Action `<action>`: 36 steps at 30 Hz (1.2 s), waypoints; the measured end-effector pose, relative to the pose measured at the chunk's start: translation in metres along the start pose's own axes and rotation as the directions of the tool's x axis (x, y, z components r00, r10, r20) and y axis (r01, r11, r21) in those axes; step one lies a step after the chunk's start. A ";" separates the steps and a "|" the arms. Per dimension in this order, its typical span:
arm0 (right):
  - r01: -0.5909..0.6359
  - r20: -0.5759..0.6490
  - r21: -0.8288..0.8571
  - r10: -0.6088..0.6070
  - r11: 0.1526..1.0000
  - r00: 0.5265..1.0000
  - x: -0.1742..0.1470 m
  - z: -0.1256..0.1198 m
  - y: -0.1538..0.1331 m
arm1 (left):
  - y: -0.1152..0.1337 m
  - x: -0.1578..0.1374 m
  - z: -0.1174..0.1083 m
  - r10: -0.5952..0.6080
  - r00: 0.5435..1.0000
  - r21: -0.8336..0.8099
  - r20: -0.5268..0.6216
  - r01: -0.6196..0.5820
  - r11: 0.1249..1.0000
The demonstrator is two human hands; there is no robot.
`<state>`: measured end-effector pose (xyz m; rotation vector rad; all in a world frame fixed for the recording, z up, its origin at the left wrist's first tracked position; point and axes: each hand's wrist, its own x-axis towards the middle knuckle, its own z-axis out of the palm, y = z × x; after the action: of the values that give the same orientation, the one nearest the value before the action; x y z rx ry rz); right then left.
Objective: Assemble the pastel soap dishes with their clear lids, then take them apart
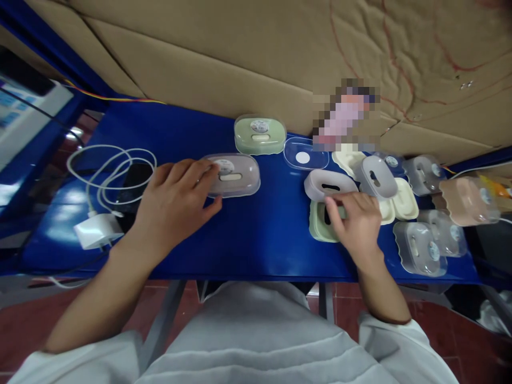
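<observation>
A closed lilac-grey soap box (244, 181) with a clear lid and a round label lies left of the middle of the blue table. My left hand (180, 194) rests its fingertips on the left end of that lid, thumb held apart at the near side. My right hand (358, 221) grips the near rim of a lilac slotted soap box tray (326, 184), thumb and fingers at its edge. Under that tray and partly behind the hand sits a green slotted tray (318, 226). To the right leans another lilac slotted tray (376, 176).
A closed green soap box (260, 133) and a loose clear lid (296, 152) lie at the back. Cream bases (406, 200), grey boxes (420, 248) and a peach box (466, 200) crowd the right. At left lie a white charger (98, 230) and coiled cable (112, 145). Cardboard (224, 53) stands behind.
</observation>
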<state>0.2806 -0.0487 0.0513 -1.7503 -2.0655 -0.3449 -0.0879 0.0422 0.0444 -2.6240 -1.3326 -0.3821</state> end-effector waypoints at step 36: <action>-0.182 -0.002 0.003 0.182 0.983 0.983 0.012 0.012 0.054 | 0.053 0.011 0.024 0.362 0.921 -0.167 -0.146 -0.384 0.908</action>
<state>0.3304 -0.0231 0.0425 -1.9184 -1.8848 -0.2882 -0.0350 0.0264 0.0228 -2.8817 -0.7630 -0.6129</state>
